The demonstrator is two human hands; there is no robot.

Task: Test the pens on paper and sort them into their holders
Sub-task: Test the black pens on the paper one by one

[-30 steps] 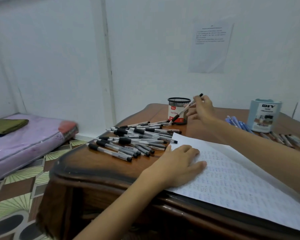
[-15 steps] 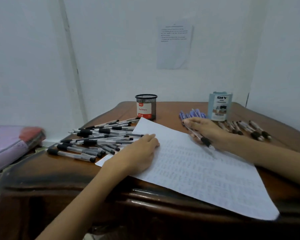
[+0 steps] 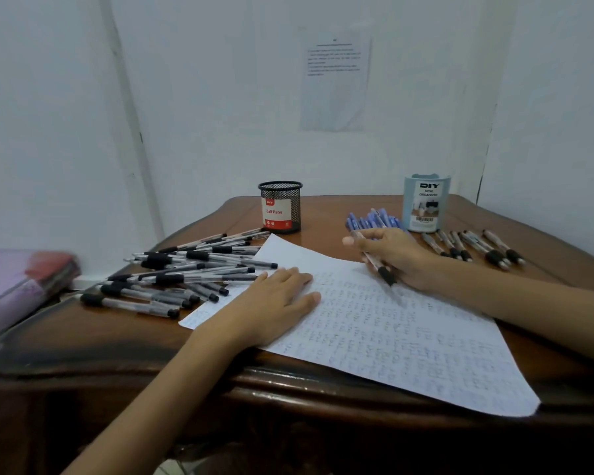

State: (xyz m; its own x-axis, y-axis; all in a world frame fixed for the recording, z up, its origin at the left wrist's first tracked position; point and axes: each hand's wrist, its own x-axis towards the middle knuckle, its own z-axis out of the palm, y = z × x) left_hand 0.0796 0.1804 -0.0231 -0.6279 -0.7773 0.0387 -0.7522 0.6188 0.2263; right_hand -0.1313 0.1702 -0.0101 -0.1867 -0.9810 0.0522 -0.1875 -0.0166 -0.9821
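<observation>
Testing time on our surface (image 3: pixel 326 214): paper (image 3: pixel 408 337) under both grips, left grip (image 3: pixel 275 303) flat, fingers straight, pinning it. Mesh holder (image 3: pixel 281 207) and blue holder (image 3: pixel 425 204) stand beyond our right grip (image 3: pixel 395 258), which clamps a pen (image 3: pixel 384 274), tip near the paper. Next we scribble, then sort.

Under the left hand (image 3: pixel 275 303) the paper (image 3: pixel 408 337) is white with faint bluish rows of scribble, on a glossy red-brown table (image 3: pixel 117 344). Left of that hand the pile of pens (image 3: pixel 186 269) is clear-barrelled with black grips, and beyond its fingertips the mesh holder (image 3: pixel 280 207) is black with a red-and-white label. The pen (image 3: pixel 378 265) in the right hand (image 3: pixel 398 255) is clear with a black grip; just behind that hand lie blue pens (image 3: pixel 374 217) and a pale blue holder (image 3: pixel 425 204) lettered in black.
</observation>
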